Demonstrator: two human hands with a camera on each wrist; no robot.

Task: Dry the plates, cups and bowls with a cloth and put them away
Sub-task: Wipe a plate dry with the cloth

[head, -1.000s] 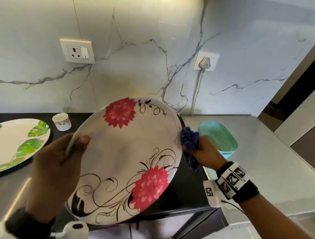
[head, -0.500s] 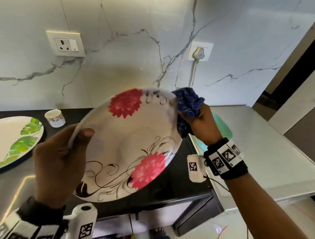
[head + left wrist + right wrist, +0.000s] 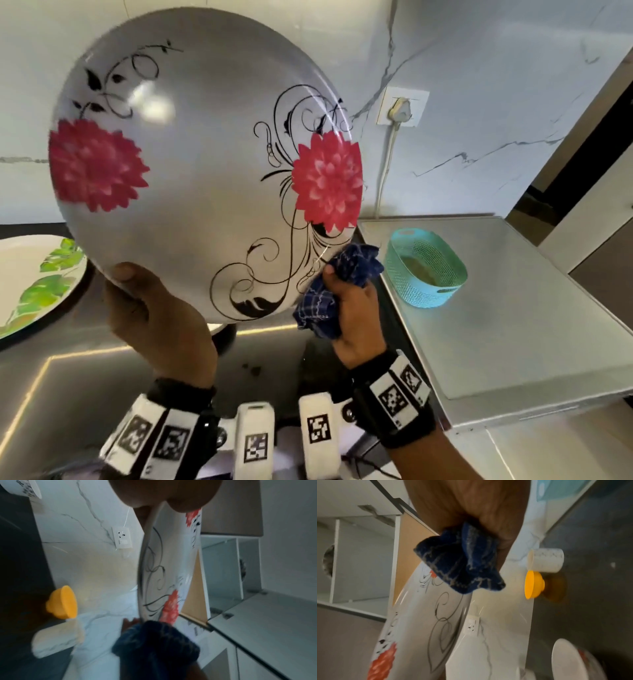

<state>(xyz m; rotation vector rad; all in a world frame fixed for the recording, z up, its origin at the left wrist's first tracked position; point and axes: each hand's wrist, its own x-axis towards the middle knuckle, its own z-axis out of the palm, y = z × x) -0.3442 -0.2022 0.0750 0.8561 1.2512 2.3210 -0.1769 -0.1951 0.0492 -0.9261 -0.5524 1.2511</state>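
A large white plate (image 3: 205, 164) with red flowers and black scrolls is held upright in front of the wall. My left hand (image 3: 154, 315) grips its lower rim, thumb on the front face. My right hand (image 3: 352, 308) grips a bunched blue checked cloth (image 3: 346, 274) and presses it against the plate's lower right rim. In the left wrist view the plate (image 3: 164, 568) is seen edge on, with the cloth (image 3: 154, 649) at its far end. The right wrist view shows the cloth (image 3: 462, 563) against the plate (image 3: 423, 615).
A plate with green leaves (image 3: 34, 274) lies on the dark counter at the left. A teal mesh basket (image 3: 424, 267) stands on the steel top (image 3: 496, 325) at the right. A yellow bowl (image 3: 534, 585), a small white cup (image 3: 546, 559) and another plate (image 3: 570, 660) stand on the counter.
The flowered plate has been lifted, turned and tilted upright. My right hand with the cloth has gone from the plate's upper right rim down to its lower right rim.
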